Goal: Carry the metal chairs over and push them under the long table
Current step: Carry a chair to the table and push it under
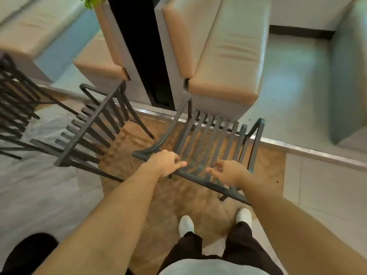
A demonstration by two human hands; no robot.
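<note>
A: Where's the chair?
B: Metal chair stands right in front of the person, on the brown floor patch, facing a tan bench. L hand grips its top back rail.
A: R hand?
B: R hand sits at the rail, fingers curled; can't tell if it's gripping. 2nd chair just left, 3rd chair at far left edge

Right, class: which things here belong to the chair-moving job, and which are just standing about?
Job: near chair; left hand gripping its back rail; right hand by that rail, grip unclear; second chair; third chair.
Standing about: sofas; plant; rug.
</note>
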